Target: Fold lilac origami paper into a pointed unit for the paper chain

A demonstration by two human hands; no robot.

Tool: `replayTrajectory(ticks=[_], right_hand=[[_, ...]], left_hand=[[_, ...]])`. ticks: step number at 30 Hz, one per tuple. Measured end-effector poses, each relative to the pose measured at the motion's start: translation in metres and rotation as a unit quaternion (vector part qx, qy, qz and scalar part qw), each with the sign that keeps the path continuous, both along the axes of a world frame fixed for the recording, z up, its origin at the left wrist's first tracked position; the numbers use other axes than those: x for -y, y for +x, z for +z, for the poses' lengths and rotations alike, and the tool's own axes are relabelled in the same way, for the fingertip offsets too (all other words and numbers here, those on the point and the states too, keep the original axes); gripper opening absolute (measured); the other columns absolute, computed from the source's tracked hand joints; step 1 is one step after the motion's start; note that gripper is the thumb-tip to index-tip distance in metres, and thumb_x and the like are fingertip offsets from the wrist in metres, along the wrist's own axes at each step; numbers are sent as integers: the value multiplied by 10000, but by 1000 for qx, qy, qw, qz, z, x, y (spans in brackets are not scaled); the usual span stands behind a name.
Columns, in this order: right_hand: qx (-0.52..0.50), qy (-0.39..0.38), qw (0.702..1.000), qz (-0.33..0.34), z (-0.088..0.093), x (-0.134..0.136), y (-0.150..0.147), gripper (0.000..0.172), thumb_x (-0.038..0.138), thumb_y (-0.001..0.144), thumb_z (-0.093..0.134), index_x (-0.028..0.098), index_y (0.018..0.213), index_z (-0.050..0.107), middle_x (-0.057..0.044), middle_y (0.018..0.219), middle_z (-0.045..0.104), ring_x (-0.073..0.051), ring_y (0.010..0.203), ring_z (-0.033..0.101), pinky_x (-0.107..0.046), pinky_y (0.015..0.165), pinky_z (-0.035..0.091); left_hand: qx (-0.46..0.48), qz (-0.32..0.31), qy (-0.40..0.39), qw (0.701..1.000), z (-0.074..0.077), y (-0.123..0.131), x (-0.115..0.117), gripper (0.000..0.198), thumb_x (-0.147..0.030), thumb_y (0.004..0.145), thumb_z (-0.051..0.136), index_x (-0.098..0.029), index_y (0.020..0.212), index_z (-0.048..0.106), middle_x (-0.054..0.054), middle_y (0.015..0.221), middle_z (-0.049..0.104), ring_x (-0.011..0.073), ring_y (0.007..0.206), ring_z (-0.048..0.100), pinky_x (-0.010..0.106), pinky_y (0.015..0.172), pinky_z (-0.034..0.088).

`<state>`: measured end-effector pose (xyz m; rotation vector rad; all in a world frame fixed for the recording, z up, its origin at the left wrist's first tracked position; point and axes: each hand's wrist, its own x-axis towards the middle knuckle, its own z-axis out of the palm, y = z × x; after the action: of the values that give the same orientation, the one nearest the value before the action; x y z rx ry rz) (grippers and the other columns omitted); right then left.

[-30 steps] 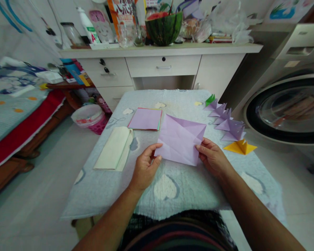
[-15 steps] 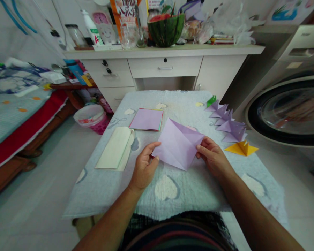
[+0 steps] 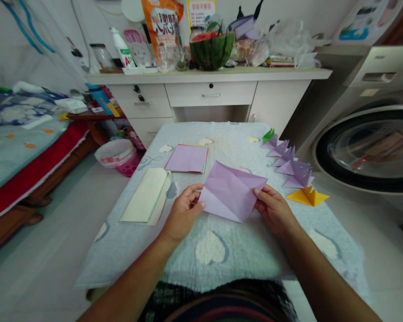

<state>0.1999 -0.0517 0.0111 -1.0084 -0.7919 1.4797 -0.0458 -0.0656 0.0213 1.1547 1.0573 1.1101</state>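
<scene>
A creased lilac paper sheet (image 3: 231,191) is held just above the cloth-covered table (image 3: 221,250). My left hand (image 3: 183,213) pinches its left edge, thumb on top. My right hand (image 3: 275,210) grips its right corner, fingers closed on the paper. A stack of coloured paper squares (image 3: 187,158), lilac on top, lies beyond the left hand. To the right runs a row of folded lilac paper pieces (image 3: 290,165) with a green piece (image 3: 268,134) at the far end and a yellow folded piece (image 3: 307,196) at the near end.
A cream folded sheet (image 3: 147,196) lies at the table's left. A white desk (image 3: 211,89) with a cut watermelon (image 3: 211,47) and bottles stands behind. A washing machine (image 3: 369,143) is at the right, a bed (image 3: 23,138) and a pink-white basin (image 3: 116,154) at the left.
The lilac sheet has been turned and folded flatter between my hands, its far flap coming down; both hands stayed on its edges. The camera tipped down a little.
</scene>
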Motion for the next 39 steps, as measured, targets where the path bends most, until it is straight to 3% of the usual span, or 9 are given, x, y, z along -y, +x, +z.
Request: replayTrajectory(ticks=[5,15,20,26,28,31,33,36,39], right_hand=[[-23,1,1000,-7,-1,-4,1,278,320,711,772,216,963,715,-21,891,741,-151,691,634,-265,626,498],[-54,-3,998,-29,1,-7,-3,300,293,668,793,221,947,708,-25,933,751,-217,893,682,-351,813,548],[-54,1,998,-39,-1,-8,-2,290,303,671,791,212,933,705,-27,884,743,-203,818,676,-326,739,549],[-8,35,998,-55,-6,-8,3,236,353,705,780,238,902,720,17,726,681,-124,589,560,-245,548,468],[17,81,994,-69,-8,-7,4,201,348,721,769,263,899,726,11,801,697,-141,684,591,-274,644,491],[65,157,982,-78,-8,-6,5,122,332,747,741,292,862,726,-7,1051,692,-207,1010,609,-359,873,480],[100,188,975,-66,-7,-5,7,76,349,789,696,288,831,714,-20,1200,637,-245,1162,558,-394,918,469],[187,234,953,-43,-5,-1,9,101,363,839,645,279,854,699,-38,1315,554,-271,1256,499,-431,971,448],[336,324,884,-27,-1,4,9,123,348,816,676,281,918,692,-49,1349,506,-296,1350,386,-484,1107,308]], left_hand=[[-31,2,5,999,5,-2,-7,325,-159,777,632,-185,1095,573,-19,802,664,107,741,596,227,716,419],[-31,-22,-20,999,8,0,-5,250,-198,770,650,-164,1017,627,14,856,699,130,791,630,249,765,452],[-48,-55,-12,997,12,0,-9,114,-229,772,645,-156,855,670,1,797,680,111,746,612,221,725,449],[-185,-18,-31,982,13,-2,-15,164,-264,784,623,-168,910,668,-81,469,457,77,403,401,193,432,274],[-217,3,26,976,14,-1,-21,162,-222,802,586,-177,930,673,-47,551,545,102,485,518,204,493,378],[-215,19,159,964,18,4,-30,194,-175,803,583,-194,982,657,51,1027,658,175,952,650,298,848,507],[-231,29,236,943,19,6,-34,372,-173,773,641,-218,1140,601,79,1279,549,215,1213,539,364,1034,433],[-297,14,303,905,16,3,-35,737,-174,749,686,-246,1409,363,127,1459,367,260,1383,360,453,1139,319],[-394,-45,337,854,9,-9,-31,929,-179,741,699,-228,1503,170,192,1564,148,342,1462,181,546,1141,278]])
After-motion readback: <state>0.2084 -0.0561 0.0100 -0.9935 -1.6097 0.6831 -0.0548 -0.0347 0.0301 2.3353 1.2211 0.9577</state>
